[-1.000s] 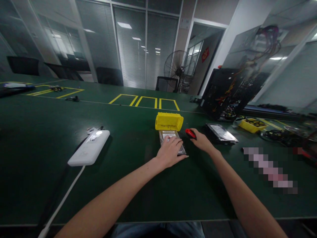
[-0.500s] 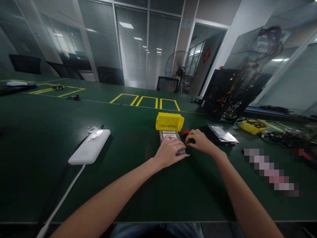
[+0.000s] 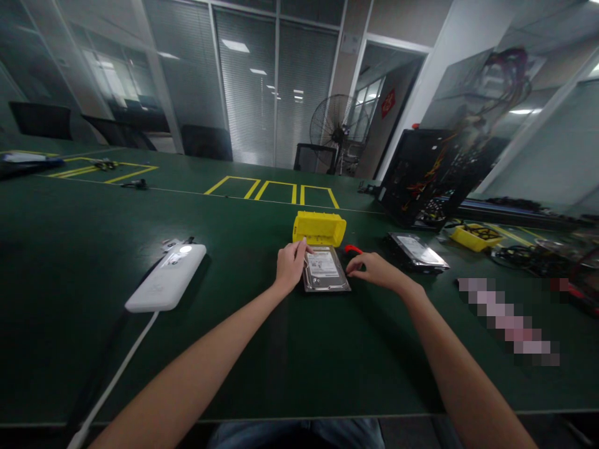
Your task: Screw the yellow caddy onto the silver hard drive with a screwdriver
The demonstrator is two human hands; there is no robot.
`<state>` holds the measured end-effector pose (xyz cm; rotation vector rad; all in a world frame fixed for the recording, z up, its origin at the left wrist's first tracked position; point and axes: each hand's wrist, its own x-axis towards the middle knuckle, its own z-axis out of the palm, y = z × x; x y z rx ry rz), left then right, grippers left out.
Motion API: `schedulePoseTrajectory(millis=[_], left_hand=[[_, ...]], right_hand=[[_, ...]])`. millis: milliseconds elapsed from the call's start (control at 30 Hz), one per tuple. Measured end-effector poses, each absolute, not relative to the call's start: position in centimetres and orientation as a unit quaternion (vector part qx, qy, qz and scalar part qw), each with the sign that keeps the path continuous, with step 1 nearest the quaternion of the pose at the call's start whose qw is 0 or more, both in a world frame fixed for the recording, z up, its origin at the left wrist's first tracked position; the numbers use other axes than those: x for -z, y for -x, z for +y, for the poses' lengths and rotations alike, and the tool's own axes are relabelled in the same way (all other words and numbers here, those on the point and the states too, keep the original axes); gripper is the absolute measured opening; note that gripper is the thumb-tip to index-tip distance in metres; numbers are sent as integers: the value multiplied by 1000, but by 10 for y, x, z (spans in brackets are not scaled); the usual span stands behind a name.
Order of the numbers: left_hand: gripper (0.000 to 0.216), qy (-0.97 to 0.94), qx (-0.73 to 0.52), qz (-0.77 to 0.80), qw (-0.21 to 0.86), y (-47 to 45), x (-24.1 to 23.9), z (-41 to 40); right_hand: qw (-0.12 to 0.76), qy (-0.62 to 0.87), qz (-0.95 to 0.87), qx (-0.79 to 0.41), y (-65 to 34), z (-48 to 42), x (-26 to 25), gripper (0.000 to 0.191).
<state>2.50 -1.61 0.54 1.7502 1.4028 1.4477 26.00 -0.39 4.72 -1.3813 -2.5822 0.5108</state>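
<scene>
A silver hard drive (image 3: 324,268) with a white label lies flat on the green table just below a yellow bin (image 3: 319,229). My left hand (image 3: 291,265) is closed at the drive's upper left edge, its fingers touching that side close to the bin. Beside the drive's right edge, my right hand (image 3: 372,269) has its fingers curled in a pinch. Whatever is between those fingertips, if anything, is too small to make out. A red object (image 3: 353,249), perhaps a tool handle, lies just above my right hand, and its kind is unclear.
A second hard drive (image 3: 418,252) lies to the right, before an open black computer case (image 3: 412,178). Another yellow bin (image 3: 476,237) and tangled cables (image 3: 524,259) are farther right. A white power bank (image 3: 167,277) with a cable is on the left.
My left hand has moved left off the top of the hard drive to its left edge, uncovering the label. My right hand has shifted slightly down, still curled beside the drive.
</scene>
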Motion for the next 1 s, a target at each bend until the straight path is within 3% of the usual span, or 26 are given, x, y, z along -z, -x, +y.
schedulePoseTrajectory(millis=[300,567,1000], left_hand=[[42,-594,-572,489,285,-26,-6,-18],[42,-545,-602,495,308,-24,2,-11],[35,-541,-594,497,327,-27,-5,-15]], right_hand=[[77,477,-843,-237,-268,-4,-47,27],[79,488,-837,-235,-271,1,-42,25],[219,447,-853,-157,-243,-12,-48,24]])
